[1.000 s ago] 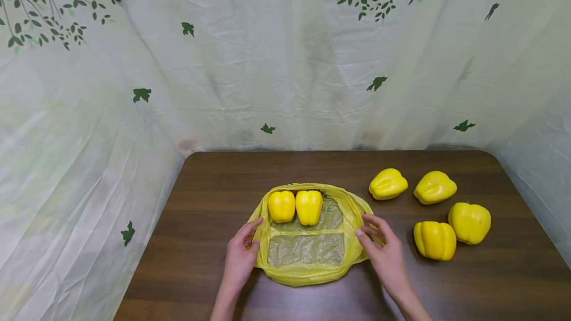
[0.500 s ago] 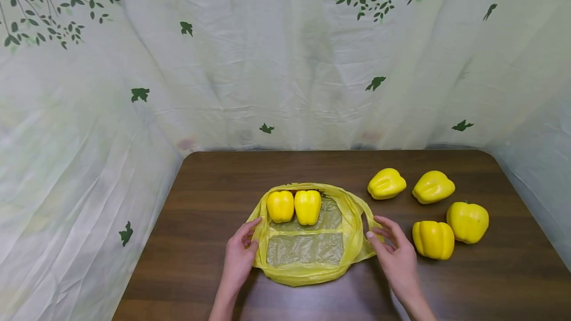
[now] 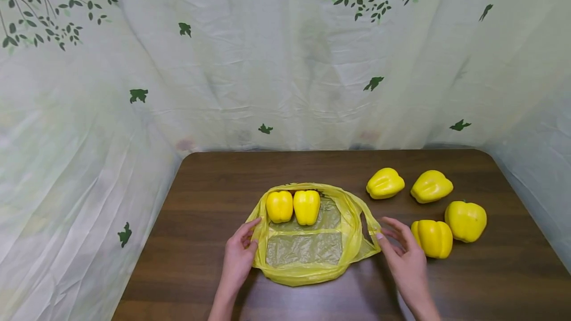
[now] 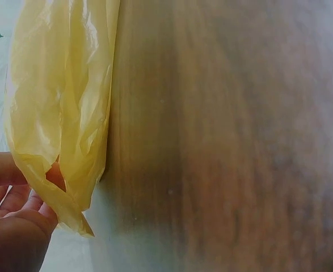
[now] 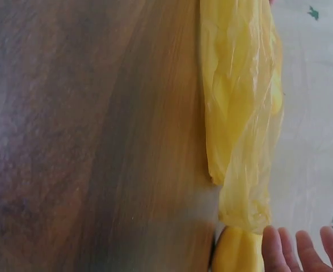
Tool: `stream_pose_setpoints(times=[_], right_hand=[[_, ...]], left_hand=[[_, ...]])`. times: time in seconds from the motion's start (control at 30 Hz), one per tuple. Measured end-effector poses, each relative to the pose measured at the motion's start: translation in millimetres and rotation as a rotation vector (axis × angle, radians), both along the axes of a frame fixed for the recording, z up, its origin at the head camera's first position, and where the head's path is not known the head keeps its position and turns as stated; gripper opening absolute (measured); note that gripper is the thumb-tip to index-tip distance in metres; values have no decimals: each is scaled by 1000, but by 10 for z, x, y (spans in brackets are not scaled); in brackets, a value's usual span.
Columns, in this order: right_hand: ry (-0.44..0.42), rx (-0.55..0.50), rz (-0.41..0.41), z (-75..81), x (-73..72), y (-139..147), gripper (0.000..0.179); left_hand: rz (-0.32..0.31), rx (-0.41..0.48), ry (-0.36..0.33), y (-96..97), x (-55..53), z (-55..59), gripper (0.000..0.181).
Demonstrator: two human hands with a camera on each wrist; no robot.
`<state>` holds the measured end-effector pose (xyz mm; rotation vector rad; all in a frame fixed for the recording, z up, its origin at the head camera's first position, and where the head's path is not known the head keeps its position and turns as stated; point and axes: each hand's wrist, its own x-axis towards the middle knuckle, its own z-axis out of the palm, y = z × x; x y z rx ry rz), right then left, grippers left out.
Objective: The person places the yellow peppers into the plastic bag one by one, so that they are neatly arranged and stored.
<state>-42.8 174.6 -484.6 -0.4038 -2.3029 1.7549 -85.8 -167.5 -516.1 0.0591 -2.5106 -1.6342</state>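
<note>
A yellow plastic bag [image 3: 308, 276] lies on the table with its mouth spread wide. Two yellow bell peppers, one on the left [image 3: 279, 207] and one on the right [image 3: 307, 208], sit side by side at its back left. My left hand [image 3: 238, 256] is at the bag's left side; in the left wrist view its thumb and finger hold the bag's handle [image 4: 58, 198] between them. My right hand [image 3: 408, 264] is beside the right handle [image 3: 372, 234], thumb tip right at its edge. In the right wrist view its fingers [image 5: 308, 255] are extended and spread near the bag's end.
Several more yellow bell peppers lie to the right: one nearest the right hand [image 3: 432, 239], one beside it [image 3: 466, 222], and others farther back [image 3: 385, 184]. The brown wooden table [image 3: 223, 172] ends at a pale leaf-printed cloth [image 3: 285, 88].
My right hand has moved right, drawing the bag's right handle outward so its opening shows. The left hand and the two peppers in the bag have stayed in place.
</note>
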Motion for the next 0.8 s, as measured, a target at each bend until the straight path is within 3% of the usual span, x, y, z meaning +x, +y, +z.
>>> stream_pose_setpoints(times=[0.3,0.6,0.8], right_hand=[[3,3,-76,-9,38,72,44],[-34,71,-130,24,84,162,46],[33,96,-170,19,102,254,45]], left_hand=[[3,3,0,-3,-3,-4,52],[5,8,-20,-8,-5,-4,52],[2,4,-18,-4,-10,-5,52]])
